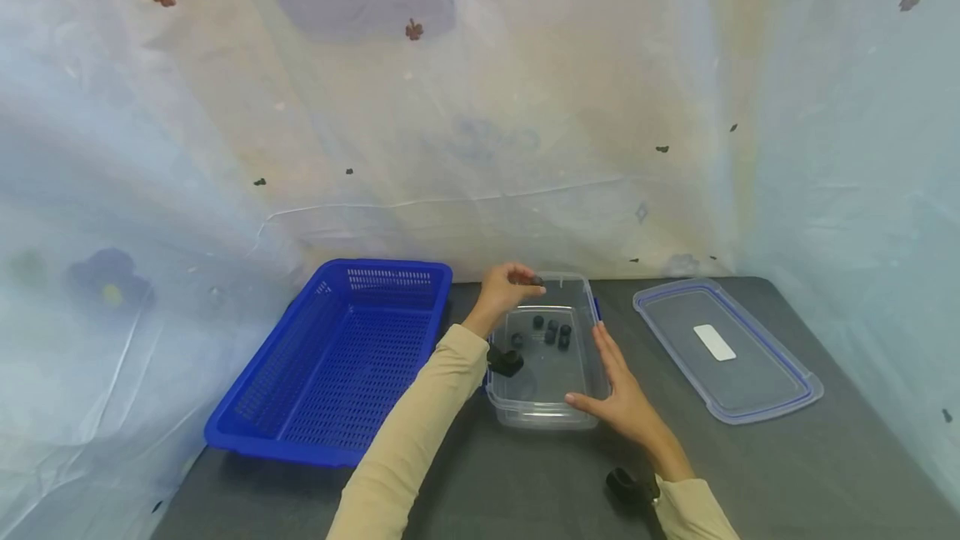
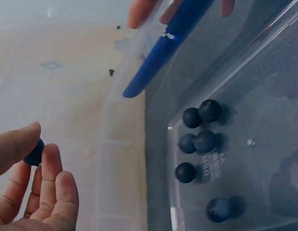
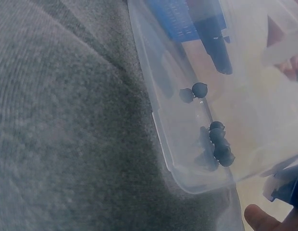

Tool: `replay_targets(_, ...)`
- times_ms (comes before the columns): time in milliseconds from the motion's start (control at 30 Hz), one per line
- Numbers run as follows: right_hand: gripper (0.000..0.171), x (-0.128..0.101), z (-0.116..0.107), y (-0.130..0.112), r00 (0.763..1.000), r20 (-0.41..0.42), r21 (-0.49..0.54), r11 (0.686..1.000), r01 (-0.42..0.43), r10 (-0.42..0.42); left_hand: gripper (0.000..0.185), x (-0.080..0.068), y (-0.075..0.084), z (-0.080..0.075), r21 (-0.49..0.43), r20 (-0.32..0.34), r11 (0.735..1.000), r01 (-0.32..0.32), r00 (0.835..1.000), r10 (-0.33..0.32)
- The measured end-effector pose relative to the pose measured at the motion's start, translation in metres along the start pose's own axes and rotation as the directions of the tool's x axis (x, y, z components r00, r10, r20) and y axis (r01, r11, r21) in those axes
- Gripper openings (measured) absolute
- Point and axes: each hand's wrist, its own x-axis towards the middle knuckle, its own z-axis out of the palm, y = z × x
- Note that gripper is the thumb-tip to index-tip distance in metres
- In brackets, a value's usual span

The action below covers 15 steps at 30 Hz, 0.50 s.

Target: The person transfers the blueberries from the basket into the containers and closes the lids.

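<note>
Left hand: my left hand (image 1: 504, 286) hovered over the far left corner of the clear rectangular plastic container (image 1: 525, 412), its fingers curled in.
Left grip: thumb and fingertips (image 2: 52, 159) pinched one small dark blue round ball (image 2: 34, 152), nearly closed around it; the ball sat just outside the container's wall in the left wrist view.
Right hand: my right hand (image 1: 618, 390) lay flat against the container's right side, fingers straight and together, the thumb touching the near right corner.
Right grip: open and relaxed, it grasped nothing and only rested on the wall.
Container: it stood on the dark grey table top (image 1: 750, 482), between the basket and the lid, with a blue clasp (image 2: 163, 48) at its far end.
Balls inside: a loose cluster of the same dark balls (image 1: 553, 332) lay on the floor of the container toward its far end; six showed in the left wrist view.
Basket: a blue perforated plastic basket (image 1: 247, 415) sat just left of the container.
Lid: a clear lid with a blue rim and white label (image 1: 765, 411) lay flat to the right, apart from the container.
</note>
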Motion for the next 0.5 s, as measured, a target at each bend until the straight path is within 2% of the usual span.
replay_targets(233,0.108,0.0,-0.001,0.001,1.0,0.021,-0.002,1.0,-0.02,0.02,0.031,0.001,-0.005,0.016,0.041,0.003,0.996,0.074,0.997,-0.075)
replay_targets(367,0.108,0.0,-0.002,0.001,0.999,0.035,-0.001,0.999,-0.032,0.032,0.031,0.002,-0.01,0.025,0.063,0.01,0.995,0.077,0.997,-0.077)
replay_targets(500,0.108,0.0,-0.003,0.001,0.999,0.037,0.0,1.0,-0.031,0.031,0.025,0.003,-0.016,0.034,0.133,-0.012,0.988,0.079,0.997,-0.078)
